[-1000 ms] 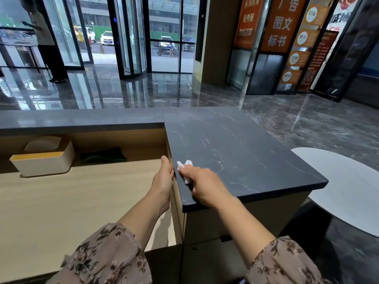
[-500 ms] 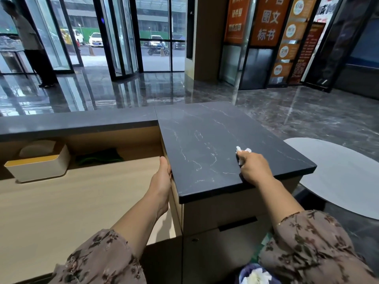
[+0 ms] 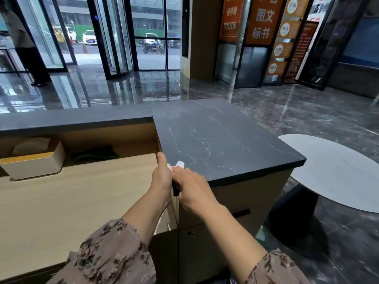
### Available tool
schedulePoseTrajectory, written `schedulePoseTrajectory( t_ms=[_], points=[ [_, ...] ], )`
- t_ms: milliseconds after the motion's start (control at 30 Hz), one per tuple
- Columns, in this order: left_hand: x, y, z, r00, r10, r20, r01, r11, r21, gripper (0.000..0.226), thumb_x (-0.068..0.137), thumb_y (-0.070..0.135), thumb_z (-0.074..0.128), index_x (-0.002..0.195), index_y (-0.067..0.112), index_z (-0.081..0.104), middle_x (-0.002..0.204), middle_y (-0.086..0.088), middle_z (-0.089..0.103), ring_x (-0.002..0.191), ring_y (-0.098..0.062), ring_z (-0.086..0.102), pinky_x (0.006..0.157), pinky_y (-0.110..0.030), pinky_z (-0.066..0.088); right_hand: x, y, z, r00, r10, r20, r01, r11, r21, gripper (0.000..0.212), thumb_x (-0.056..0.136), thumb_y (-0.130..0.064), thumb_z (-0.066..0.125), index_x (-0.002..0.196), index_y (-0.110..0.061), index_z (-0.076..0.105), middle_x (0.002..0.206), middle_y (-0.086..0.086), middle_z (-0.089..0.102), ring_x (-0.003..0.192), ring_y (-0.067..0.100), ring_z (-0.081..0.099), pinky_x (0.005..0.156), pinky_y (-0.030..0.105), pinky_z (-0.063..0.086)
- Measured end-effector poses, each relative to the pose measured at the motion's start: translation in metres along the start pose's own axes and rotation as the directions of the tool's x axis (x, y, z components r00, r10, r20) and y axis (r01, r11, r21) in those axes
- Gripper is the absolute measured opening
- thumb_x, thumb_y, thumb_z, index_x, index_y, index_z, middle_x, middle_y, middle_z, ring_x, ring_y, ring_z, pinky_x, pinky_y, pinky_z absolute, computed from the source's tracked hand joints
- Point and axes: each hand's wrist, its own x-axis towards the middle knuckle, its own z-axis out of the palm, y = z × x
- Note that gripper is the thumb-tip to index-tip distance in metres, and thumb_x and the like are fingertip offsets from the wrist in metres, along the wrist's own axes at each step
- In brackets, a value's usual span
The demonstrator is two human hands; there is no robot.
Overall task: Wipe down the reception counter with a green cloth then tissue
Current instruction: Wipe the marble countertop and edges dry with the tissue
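Cloth stage appears done: green cloth [image 3: 94, 154] lies aside. Your right hand [image 3: 192, 185] clutches tissue [image 3: 178, 164]; left hand [image 3: 162, 177] grips reception counter [image 3: 215, 140] edge.

Saw round white table [image 3: 336, 173] low at right | noted orange signs [image 3: 262, 19] beyond | spotted person [image 3: 26, 48] standing far left
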Motion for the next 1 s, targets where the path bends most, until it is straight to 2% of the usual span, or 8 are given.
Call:
schedulePoseTrajectory(
  t_ms=[133, 233, 433, 533, 633, 767, 867, 1000],
  points=[
    [-0.002, 0.000, 0.002, 0.998, 0.054, -0.021, -0.052, 0.997, 0.062, 0.065, 0.099, 0.054, 0.020, 0.123, 0.010, 0.060, 0.117, -0.008, 0.067, 0.078, -0.009, 0.064, 0.057, -0.020, 0.048, -0.005, 0.033, -0.006, 0.999, 0.029, 0.039, -0.029, 1.000, -0.009, 0.069, 0.085, 0.008, 0.044, 0.144, -0.029, 0.039, 0.146, -0.006, 0.044, 0.133, 0.024, 0.041, 0.111, 0.040, 0.034],
    [-0.003, -0.004, 0.003, 0.994, 0.103, -0.038, -0.097, 0.986, 0.137, 0.065, 0.100, 0.053, 0.018, 0.124, 0.009, 0.060, 0.118, -0.006, 0.066, 0.078, -0.006, 0.061, 0.058, -0.018, 0.041, -0.011, 0.071, -0.019, 0.993, 0.119, -0.015, -0.119, 0.993, 0.001, 0.081, 0.076, 0.015, 0.042, 0.142, -0.032, 0.043, 0.148, -0.013, 0.041, 0.139, 0.018, 0.037, 0.115, 0.032, 0.028],
    [-0.011, -0.005, 0.004, 0.997, 0.071, -0.017, -0.067, 0.980, 0.186, 0.067, 0.099, 0.055, 0.016, 0.127, 0.009, 0.057, 0.122, -0.006, 0.064, 0.088, -0.010, 0.061, 0.064, -0.019, 0.043, -0.028, 0.147, -0.068, 0.894, 0.411, -0.179, -0.416, 0.909, 0.011, 0.073, 0.078, 0.016, 0.043, 0.135, -0.029, 0.052, 0.132, -0.001, 0.060, 0.133, 0.020, 0.045, 0.093, 0.019, 0.035],
    [-0.012, -0.003, 0.000, 0.998, 0.044, 0.035, -0.050, 0.980, 0.193, 0.067, 0.098, 0.058, 0.017, 0.126, 0.013, 0.059, 0.123, -0.006, 0.065, 0.105, -0.018, 0.062, 0.080, -0.024, 0.045, -0.031, 0.166, -0.076, 0.828, 0.525, -0.198, -0.532, 0.847, 0.021, 0.063, 0.085, 0.009, 0.040, 0.134, -0.029, 0.054, 0.129, 0.000, 0.061, 0.131, 0.024, 0.046, 0.099, 0.032, 0.039],
    [-0.013, 0.001, -0.007, 0.998, 0.034, 0.049, -0.043, 0.979, 0.199, 0.063, 0.096, 0.060, 0.017, 0.121, 0.021, 0.060, 0.126, -0.001, 0.063, 0.107, -0.015, 0.060, 0.090, -0.028, 0.047, -0.022, 0.156, -0.065, 0.801, 0.549, -0.238, -0.575, 0.817, -0.053, 0.040, 0.093, -0.005, 0.038, 0.123, -0.023, 0.056, 0.117, 0.008, 0.062, 0.109, 0.032, 0.055, 0.083, 0.034, 0.041],
    [-0.014, 0.002, -0.012, 0.996, 0.029, 0.086, -0.042, 0.986, 0.162, 0.065, 0.097, 0.059, 0.014, 0.144, 0.022, 0.041, 0.146, 0.003, 0.045, 0.137, -0.018, 0.039, 0.117, -0.037, 0.026, -0.012, 0.103, -0.035, 0.843, 0.485, -0.235, -0.511, 0.857, -0.066, 0.059, 0.087, 0.002, 0.037, 0.137, -0.026, 0.048, 0.123, 0.011, 0.058, 0.109, 0.034, 0.054, 0.084, 0.032, 0.042],
    [-0.015, 0.002, -0.010, 0.994, 0.038, 0.102, -0.051, 0.991, 0.127, 0.064, 0.099, 0.055, 0.013, 0.145, 0.021, 0.039, 0.146, 0.002, 0.044, 0.137, -0.018, 0.038, 0.112, -0.032, 0.028, -0.012, 0.048, -0.012, 0.901, 0.363, -0.235, -0.374, 0.928, 0.002, 0.059, 0.083, 0.005, 0.038, 0.134, -0.022, 0.049, 0.119, 0.006, 0.058, 0.113, 0.031, 0.052, 0.083, 0.034, 0.043],
    [-0.015, 0.002, -0.010, 0.995, 0.015, 0.103, -0.027, 0.993, 0.118, 0.065, 0.099, 0.055, 0.014, 0.135, 0.015, 0.051, 0.135, -0.008, 0.056, 0.118, -0.022, 0.057, 0.092, -0.027, 0.048, -0.013, -0.009, 0.012, 0.961, 0.197, -0.194, -0.202, 0.979, -0.004, 0.035, 0.088, 0.001, 0.044, 0.116, -0.018, 0.053, 0.112, 0.002, 0.055, 0.104, 0.023, 0.053, 0.073, 0.031, 0.039]
  ],
)
